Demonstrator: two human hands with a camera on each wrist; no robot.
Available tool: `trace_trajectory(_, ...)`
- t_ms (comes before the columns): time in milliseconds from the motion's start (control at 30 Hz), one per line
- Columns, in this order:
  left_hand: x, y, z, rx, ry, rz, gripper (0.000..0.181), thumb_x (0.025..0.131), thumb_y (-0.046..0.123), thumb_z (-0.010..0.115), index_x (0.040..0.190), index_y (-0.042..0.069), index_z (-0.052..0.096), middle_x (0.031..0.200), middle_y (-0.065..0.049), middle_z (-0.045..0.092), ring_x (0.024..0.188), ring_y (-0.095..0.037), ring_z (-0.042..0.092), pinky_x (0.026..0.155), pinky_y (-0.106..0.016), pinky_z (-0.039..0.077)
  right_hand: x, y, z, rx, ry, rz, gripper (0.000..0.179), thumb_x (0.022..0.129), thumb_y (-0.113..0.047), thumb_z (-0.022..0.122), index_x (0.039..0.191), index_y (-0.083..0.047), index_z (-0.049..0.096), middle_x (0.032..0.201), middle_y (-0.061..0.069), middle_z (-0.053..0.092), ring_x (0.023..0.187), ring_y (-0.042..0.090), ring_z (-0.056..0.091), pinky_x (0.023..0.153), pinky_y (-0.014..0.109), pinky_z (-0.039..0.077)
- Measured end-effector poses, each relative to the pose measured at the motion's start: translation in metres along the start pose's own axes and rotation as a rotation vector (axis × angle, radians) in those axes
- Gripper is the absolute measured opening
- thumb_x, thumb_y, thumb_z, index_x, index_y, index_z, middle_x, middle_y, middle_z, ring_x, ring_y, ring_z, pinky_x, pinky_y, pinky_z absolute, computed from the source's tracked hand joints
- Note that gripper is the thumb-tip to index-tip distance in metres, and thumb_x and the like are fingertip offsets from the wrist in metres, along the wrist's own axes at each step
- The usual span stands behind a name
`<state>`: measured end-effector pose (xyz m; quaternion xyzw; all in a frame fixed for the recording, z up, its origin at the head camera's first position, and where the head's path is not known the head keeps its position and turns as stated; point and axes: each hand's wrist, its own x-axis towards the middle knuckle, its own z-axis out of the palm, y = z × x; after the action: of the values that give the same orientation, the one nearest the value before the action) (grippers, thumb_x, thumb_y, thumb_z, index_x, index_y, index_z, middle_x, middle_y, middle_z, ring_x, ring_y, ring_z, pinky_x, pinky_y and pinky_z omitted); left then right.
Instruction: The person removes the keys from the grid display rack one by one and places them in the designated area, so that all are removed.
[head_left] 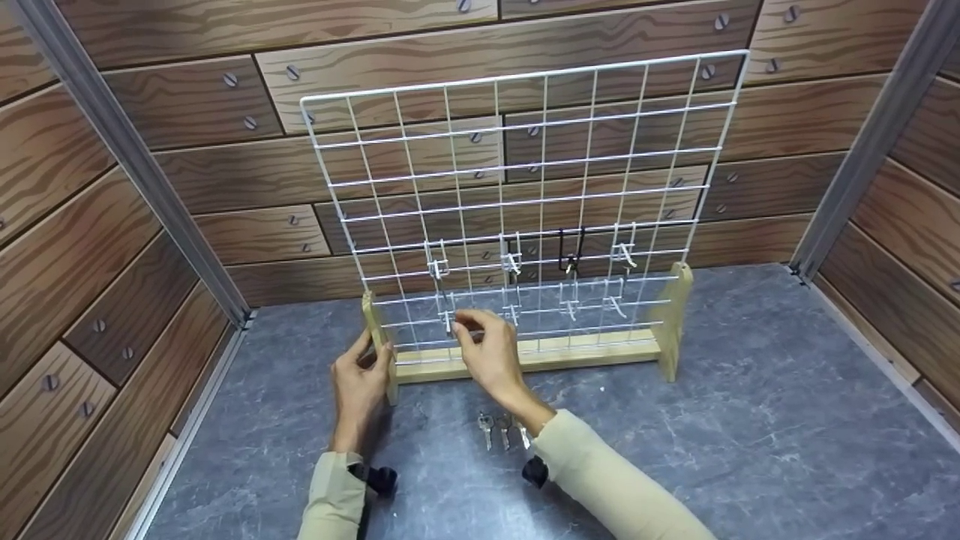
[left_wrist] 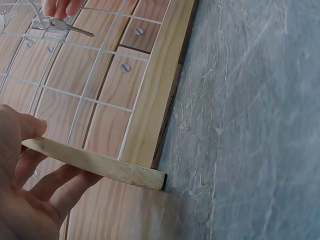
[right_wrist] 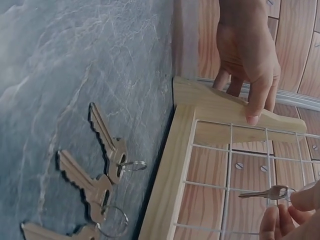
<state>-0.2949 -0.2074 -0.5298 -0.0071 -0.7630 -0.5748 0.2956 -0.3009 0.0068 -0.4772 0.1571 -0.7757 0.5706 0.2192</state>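
Observation:
My left hand (head_left: 361,386) grips the left wooden end piece (left_wrist: 100,162) of a stand, thumb on one side and fingers on the other. The stand carries an upright white wire grid (head_left: 525,159). In front of the lower left hook, my right hand (head_left: 491,352) pinches a key (right_wrist: 265,193) by its small ring. That key (left_wrist: 72,28) points away from the fingertips, with its ring right at the white hook in the left wrist view. Three more keys with rings lie on the table, among them a key (right_wrist: 107,142) and another key (right_wrist: 86,185).
Several white hooks (head_left: 512,262) and a black hook (head_left: 571,251) hang on the grid in two rows; some carry keys. A wooden crossbar (head_left: 592,352) joins the end pieces on the grey marbled table (head_left: 750,420). Wood-patterned walls (head_left: 225,172) enclose it.

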Motion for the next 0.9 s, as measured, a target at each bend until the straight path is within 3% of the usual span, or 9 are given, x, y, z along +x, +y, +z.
trace_trajectory(167, -0.0002, 0.0002, 0.0003, -0.016, 0.002, -0.023, 0.045, 0.095, -0.002, 0.076, 0.139, -0.003, 0.068, 0.131, -0.027, 0.071, 0.103, -0.043, 0.078, 0.082, -0.025, 0.065, 0.0013, 0.0025, 0.0049, -0.001, 0.037, -0.013, 0.015, 0.095, 0.002, 0.074, 0.109, 0.006, 0.079, 0.102, 0.019, 0.079, 0.087, 0.03, 0.078, 0.08, 0.031, 0.067)
trace_trajectory(500, 0.002, -0.0012, -0.0014, -0.001, -0.012, 0.008, 0.047, 0.095, 0.001, 0.077, 0.141, -0.004, 0.066, 0.133, -0.027, 0.07, 0.105, -0.046, 0.076, 0.09, -0.05, 0.064, 0.0033, 0.0042, 0.0069, -0.006, 0.056, -0.012, 0.011, 0.096, 0.0, 0.074, 0.105, 0.002, 0.081, 0.099, 0.016, 0.08, 0.083, 0.026, 0.077, 0.077, 0.029, 0.066)
trace_trajectory(900, 0.0011, 0.0001, -0.0016, 0.003, 0.004, -0.011, 0.048, 0.093, -0.002, 0.078, 0.139, -0.005, 0.066, 0.128, -0.028, 0.072, 0.103, -0.045, 0.077, 0.089, -0.042, 0.065, 0.0047, 0.0022, 0.0068, 0.005, 0.043, 0.011, 0.009, 0.097, -0.001, 0.073, 0.102, 0.002, 0.08, 0.094, 0.015, 0.08, 0.079, 0.024, 0.075, 0.074, 0.029, 0.065)
